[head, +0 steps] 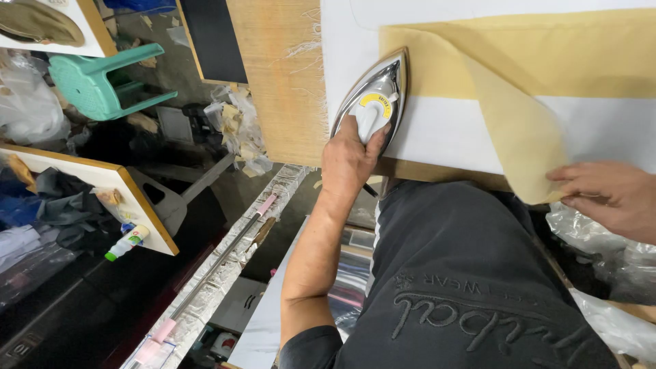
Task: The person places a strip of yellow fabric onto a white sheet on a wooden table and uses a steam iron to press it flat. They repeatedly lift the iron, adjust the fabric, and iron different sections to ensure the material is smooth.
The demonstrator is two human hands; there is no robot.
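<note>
- Here, your left hand (350, 158) is wrapped tight around the white handle of the electric iron (371, 102); the fingers curl under the grip and the back of the hand faces the camera.
- The iron's long axis runs from your wrist away toward the far side of the table, its pointed nose (403, 53) touching the left edge of the tan fabric piece (540, 61). The chrome body with its yellow dial lies straight ahead of your knuckles.
- Your right hand (608, 197) rests at the near right, fingers extended and close together, fingertips (557, 175) pressing the lower end of a folded-over flap of tan fabric (519, 137); whether the thumb pinches beneath cannot be told.
- The flap hangs diagonally from the main strip toward that right hand, well apart from the iron, so the left hand is the nearer to the iron and the right to the flap.
- Both lie on the white pressing surface (444, 133) over a wooden board (280, 75).
- Outward, a green plastic stool (102, 78) stands on the floor at far left.
</note>
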